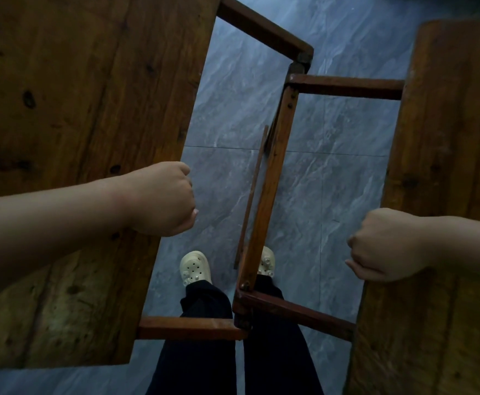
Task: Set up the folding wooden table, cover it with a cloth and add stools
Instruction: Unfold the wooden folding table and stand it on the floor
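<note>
under the left hand (161,201), the inner edge of the left table panel (76,109): fingers curled over that edge and clamped on it, fist closed, knuckles up, fingertips hidden below the board. only a thumbnail shows at the lower side of the fist.

right hand (384,246) likewise closed on the inner edge of the right table panel (443,195), fingers wrapped under and out of sight, thumb tip showing at the bottom of the fist.

between the two fists: an open gap down to the grey marbled tile floor (233,109). the two panels stand apart, left one angled, right one running nearly straight away from the fingers.

in the gap, the folding frame (270,181): a long wooden rail running away from the fingers, with short cross-bars hinged out to each panel, two beyond the fists and two nearer the body than the fists. a thin slat lies beside the long rail.

below the fingers: dark trouser legs (204,352) and pale clogs (195,268), the right one partly hidden behind the rail.

light is dim; whether the hinges are fully spread, cannot tell.
</note>
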Tool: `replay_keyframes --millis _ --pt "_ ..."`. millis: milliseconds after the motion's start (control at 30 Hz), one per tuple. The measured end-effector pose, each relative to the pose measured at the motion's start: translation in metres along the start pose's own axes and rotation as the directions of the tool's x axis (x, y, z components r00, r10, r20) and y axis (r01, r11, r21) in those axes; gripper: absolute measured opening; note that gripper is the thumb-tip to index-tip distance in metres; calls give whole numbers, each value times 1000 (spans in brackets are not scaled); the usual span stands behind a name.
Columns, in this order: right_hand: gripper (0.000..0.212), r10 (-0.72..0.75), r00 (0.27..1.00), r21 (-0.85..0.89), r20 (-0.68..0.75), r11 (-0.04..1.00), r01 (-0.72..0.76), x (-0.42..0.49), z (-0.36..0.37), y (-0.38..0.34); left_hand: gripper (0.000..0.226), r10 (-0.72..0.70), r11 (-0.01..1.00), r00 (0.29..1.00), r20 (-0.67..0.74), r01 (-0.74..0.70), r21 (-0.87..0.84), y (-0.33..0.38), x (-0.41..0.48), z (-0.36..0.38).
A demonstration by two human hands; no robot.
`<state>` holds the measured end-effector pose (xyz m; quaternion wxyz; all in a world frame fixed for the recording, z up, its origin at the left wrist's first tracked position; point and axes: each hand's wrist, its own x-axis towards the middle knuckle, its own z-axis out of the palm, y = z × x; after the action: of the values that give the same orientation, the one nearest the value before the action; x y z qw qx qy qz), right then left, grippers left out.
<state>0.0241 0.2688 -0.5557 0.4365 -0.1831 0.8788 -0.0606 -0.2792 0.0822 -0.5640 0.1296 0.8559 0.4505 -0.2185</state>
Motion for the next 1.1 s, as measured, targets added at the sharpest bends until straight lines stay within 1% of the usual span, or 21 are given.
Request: replay_keyframes --millis 367,467,533,667,867,1033,1100 --pt "60 -21 1000 36 15 999 21 9 -24 -3 53 27 999 990 138 -23 -37 -11 -11 -1" --pt "60 -36 999 74 -13 997 37 12 -29 -11 53 22 998 992 128 -14 -68 -7 -15 1" --pt "60 -31 999 69 -40 997 34 13 -33 -14 54 14 998 994 112 -7 -69 -7 -17 0" --pt "59 -10 998 56 -57 998 13 17 -41 -11 54 2 998 990 140 6 -60 -13 -20 0" --pt "57 -18 997 37 -74 999 21 32 -53 -10 53 -2 999 983 182 11 -49 -21 -32 3" --pt "56 -8 994 53 -111 999 13 49 -55 -18 50 -10 998 980 198 21 -53 -22 -43 10" --pt "56 -5 993 68 -117 998 13 52 -62 -23 53 -5 998 982 191 16 -53 -24 -47 11"
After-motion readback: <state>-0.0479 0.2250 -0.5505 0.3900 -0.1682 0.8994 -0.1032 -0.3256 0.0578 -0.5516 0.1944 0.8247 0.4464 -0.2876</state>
